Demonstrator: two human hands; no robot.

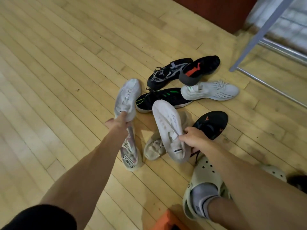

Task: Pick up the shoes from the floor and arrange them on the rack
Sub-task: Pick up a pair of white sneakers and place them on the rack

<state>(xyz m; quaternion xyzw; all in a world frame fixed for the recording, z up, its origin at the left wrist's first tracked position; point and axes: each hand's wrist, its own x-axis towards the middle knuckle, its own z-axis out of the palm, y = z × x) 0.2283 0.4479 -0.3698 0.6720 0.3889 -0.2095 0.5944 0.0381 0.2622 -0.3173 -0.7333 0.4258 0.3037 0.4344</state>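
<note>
Several shoes lie in a pile on the wooden floor (58, 72). My left hand (118, 124) grips the heel of a white sneaker (127, 97) at the pile's left. My right hand (193, 138) holds a second white sneaker (167, 127) by its collar, toe pointing away from me. Under my left arm lies a pale sneaker with lettering (131, 155). A worn beige shoe (153, 149) sits beneath the held one. Farther off are a black shoe with green stripes (157, 98), a black and grey sneaker (167, 73), a black shoe with red mark (199, 68), a white knit sneaker (211, 91) and a black shoe with orange marks (211, 124).
A grey metal rack frame (259, 37) stands at the upper right, its low rail (269, 87) running along the floor. Dark red furniture (216, 12) is behind it. My foot in a cream clog (201, 176) stands at the lower right. An orange object (167, 221) shows at the bottom edge.
</note>
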